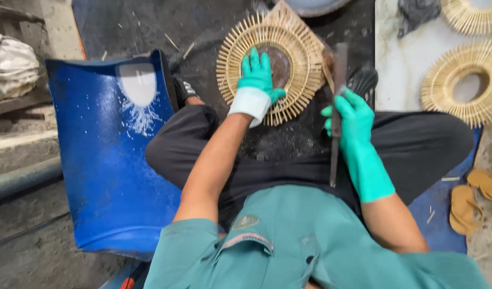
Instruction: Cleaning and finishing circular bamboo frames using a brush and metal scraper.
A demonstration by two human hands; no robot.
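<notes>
Left hand [258, 80] is pressed flat, fingers spread, on the round bamboo-stick frame [270, 67] on the floor. Right hand [350, 115] is wrapped tight around a long flat metal blade [337, 85] just beside it.

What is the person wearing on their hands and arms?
Both hands wear teal-green rubber gloves. The left hand's glove has its cuff folded back, showing a white lining at the wrist. The right hand's glove is longer, reaching up the forearm. The arms are bare to the short teal shirt sleeves.

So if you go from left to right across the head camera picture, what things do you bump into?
White sack → blue curved plastic piece → left hand on a round bamboo-stick ring → right hand holding a long metal blade → finished ring → tan sandals.
</notes>
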